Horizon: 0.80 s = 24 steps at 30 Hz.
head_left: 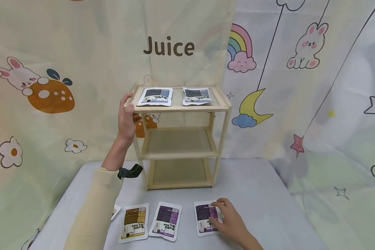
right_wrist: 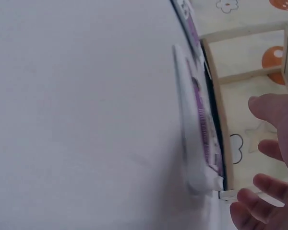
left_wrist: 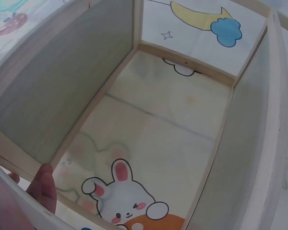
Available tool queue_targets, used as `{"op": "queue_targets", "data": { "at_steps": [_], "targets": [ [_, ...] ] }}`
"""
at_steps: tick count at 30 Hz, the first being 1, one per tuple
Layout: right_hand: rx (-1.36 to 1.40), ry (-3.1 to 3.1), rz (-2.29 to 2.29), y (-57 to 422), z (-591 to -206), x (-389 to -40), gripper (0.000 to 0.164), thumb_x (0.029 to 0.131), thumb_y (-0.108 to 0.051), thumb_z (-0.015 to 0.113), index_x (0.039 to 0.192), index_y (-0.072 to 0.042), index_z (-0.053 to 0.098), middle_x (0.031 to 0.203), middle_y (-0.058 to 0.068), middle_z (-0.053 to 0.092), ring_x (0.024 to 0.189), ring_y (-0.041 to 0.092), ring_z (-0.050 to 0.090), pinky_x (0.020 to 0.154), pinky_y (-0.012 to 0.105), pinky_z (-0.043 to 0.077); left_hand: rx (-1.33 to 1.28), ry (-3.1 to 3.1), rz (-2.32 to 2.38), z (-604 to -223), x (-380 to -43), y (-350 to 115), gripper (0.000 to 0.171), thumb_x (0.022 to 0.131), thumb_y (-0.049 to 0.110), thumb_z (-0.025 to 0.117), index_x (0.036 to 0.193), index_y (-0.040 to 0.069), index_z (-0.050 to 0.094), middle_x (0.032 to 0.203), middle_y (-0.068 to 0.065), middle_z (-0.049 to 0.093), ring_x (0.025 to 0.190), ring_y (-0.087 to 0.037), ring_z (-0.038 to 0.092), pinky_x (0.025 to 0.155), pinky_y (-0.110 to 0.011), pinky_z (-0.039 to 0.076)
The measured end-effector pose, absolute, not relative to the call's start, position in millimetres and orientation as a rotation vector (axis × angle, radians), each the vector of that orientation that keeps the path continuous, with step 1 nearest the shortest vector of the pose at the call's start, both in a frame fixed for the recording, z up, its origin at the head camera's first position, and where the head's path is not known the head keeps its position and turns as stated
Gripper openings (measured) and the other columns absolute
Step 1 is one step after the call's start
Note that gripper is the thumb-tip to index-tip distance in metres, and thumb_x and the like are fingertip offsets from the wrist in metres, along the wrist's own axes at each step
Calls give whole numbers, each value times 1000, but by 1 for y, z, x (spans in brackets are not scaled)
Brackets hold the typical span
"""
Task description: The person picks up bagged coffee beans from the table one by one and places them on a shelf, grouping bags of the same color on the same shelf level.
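Looking from afar, I find the rightmost purple pouch flat on the table, partly under my right hand and reaching out to its left, long axis pointing roughly toward the shelf. That hand is the nearer one. Its thumb and fingers are parted, slightly bent, gripping nothing; I can't tell whether they touch the pouch. My left hand clasps the shelf's top left edge.
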State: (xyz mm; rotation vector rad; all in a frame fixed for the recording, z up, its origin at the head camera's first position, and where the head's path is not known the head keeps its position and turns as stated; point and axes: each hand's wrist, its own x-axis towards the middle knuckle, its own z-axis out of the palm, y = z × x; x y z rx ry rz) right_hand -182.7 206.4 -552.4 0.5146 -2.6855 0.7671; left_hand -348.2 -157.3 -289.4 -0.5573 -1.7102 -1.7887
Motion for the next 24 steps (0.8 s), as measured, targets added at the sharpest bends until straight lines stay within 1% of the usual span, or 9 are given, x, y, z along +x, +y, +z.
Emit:
{"op": "queue_targets", "data": {
  "at_steps": [6, 9, 12, 14, 18, 22, 24],
  "targets": [
    [348, -2733, 748, 196, -572, -180, 65, 67, -46, 84, 121, -16, 63, 125, 10, 52, 112, 27, 52, 85, 46, 48, -534, -1730, -1779, -288, -348, -157, 54, 95, 38, 34, 144, 17, 38, 121, -12, 50, 88, -24, 52, 68, -35, 41],
    [281, -2748, 789, 188, -574, -178, 76, 62, -54, 84, 124, -15, 62, 129, 15, 50, 112, 32, 51, 84, 49, 48, -526, -1734, -1776, -289, -347, -157, 53, 95, 39, 34, 144, 19, 38, 122, -12, 49, 89, -26, 51, 67, -37, 41],
    [214, -2743, 808, 179, -571, -182, 85, 58, -59, 84, 127, -16, 60, 132, 17, 47, 113, 35, 49, 85, 50, 47, -527, -1725, -1767, -283, -348, -160, 53, 94, 39, 35, 143, 20, 39, 121, -13, 50, 89, -28, 51, 67, -35, 41],
    [171, -2752, 805, 174, -571, -185, 89, 56, -61, 84, 129, -17, 59, 133, 18, 44, 113, 36, 48, 84, 50, 47, -529, -1717, -1771, -283, -348, -161, 54, 94, 39, 35, 143, 18, 38, 120, -13, 50, 90, -29, 51, 66, -33, 41],
    [99, -2792, 798, 169, -574, -188, 92, 53, -59, 87, 130, -17, 58, 132, 19, 44, 108, 35, 50, 78, 49, 49, -531, -1709, -1786, -286, -348, -163, 54, 94, 38, 35, 143, 16, 38, 119, -13, 51, 89, -30, 52, 66, -33, 41],
    [50, -2799, 925, 168, -575, -186, 92, 48, -47, 93, 127, -15, 59, 124, 21, 43, 97, 34, 54, 80, 47, 48, -540, -1709, -1809, -288, -348, -161, 52, 94, 38, 36, 143, 19, 39, 117, -13, 52, 86, -27, 53, 64, -31, 42],
    [31, -2795, 1015, 168, -573, -184, 90, 48, -41, 95, 126, -15, 59, 119, 19, 42, 90, 32, 55, 77, 45, 48, -545, -1716, -1805, -288, -348, -159, 52, 94, 37, 37, 143, 19, 39, 117, -14, 52, 86, -26, 52, 63, -31, 41]
  ]
}}
